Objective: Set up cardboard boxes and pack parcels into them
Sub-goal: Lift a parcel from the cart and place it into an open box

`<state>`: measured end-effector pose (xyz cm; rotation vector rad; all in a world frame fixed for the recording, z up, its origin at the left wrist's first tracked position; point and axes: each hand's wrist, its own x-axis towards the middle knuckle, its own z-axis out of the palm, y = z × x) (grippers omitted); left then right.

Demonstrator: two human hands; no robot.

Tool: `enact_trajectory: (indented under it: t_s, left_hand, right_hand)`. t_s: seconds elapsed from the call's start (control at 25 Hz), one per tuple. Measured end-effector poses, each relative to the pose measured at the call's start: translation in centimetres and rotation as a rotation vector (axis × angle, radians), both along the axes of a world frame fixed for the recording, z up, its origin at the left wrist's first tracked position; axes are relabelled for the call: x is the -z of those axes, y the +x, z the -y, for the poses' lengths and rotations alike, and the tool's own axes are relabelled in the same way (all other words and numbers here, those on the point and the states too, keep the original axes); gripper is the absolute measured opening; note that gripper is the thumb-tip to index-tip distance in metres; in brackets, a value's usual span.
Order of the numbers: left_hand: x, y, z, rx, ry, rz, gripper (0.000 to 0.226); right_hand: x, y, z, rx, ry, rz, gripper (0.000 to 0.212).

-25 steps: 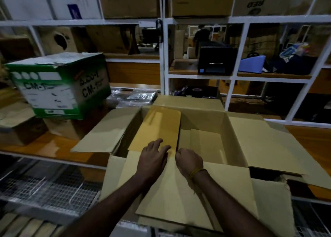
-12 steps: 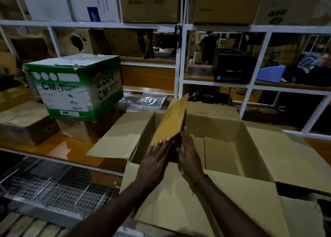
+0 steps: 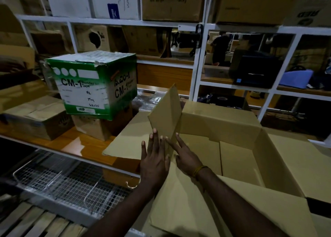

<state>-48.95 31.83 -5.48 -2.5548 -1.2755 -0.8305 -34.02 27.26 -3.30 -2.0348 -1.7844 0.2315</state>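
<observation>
**Cardboard sheet standing at the left end of the open box**

I see the box (image 3: 232, 122) open in front of me, resting against the edge of the wooden shelf (image 3: 75, 143), with all four flaps folded outward. The left flap (image 3: 129, 138) lies over the shelf and the near flap (image 3: 223, 210) spreads under my forearms.

A loose cardboard sheet (image 3: 165, 115) stands almost upright at the box's left end, leaning a little to the right at its top, its lower edge down between my hands.

My left hand (image 3: 155, 158) is flat, fingers straight and together, pressing against the sheet's near face at its lower edge. My right hand (image 3: 184, 156) sits just beside it on the right, first two fingers extended and touching the sheet's base, the others loosely bent; it grips nothing. A yellow band (image 3: 199, 170) circles that wrist.

The box floor shows only its folded bottom flaps.

On the shelf to the left, a green-and-white carton (image 3: 93, 86) marked CM-1 sits on a brown carton (image 3: 100, 127). A wire basket (image 3: 68, 183) lies below the shelf.
</observation>
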Motion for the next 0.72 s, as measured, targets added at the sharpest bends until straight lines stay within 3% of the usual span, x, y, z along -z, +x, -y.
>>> enact_trajectory:
  t_s: [0.28,0.56,0.72]
  left_hand:
    - [0.9,-0.6,-1.7,-0.067,-0.081,-0.092,0.067]
    - [2.2,-0.8,-2.4,0.022,-0.256,0.109,0.046]
    - [2.0,-0.7,-2.8,0.023,-0.239,0.093,0.045]
  right_hand:
    - [-0.1,0.0,-1.4,0.026,-0.151,-0.029,0.092]
    - [-0.6,-0.5,-1.9,0.066,-0.227,0.014,0.072]
    - [-0.4,-0.7,-2.2,0.097,-0.229,-0.016,0.060]
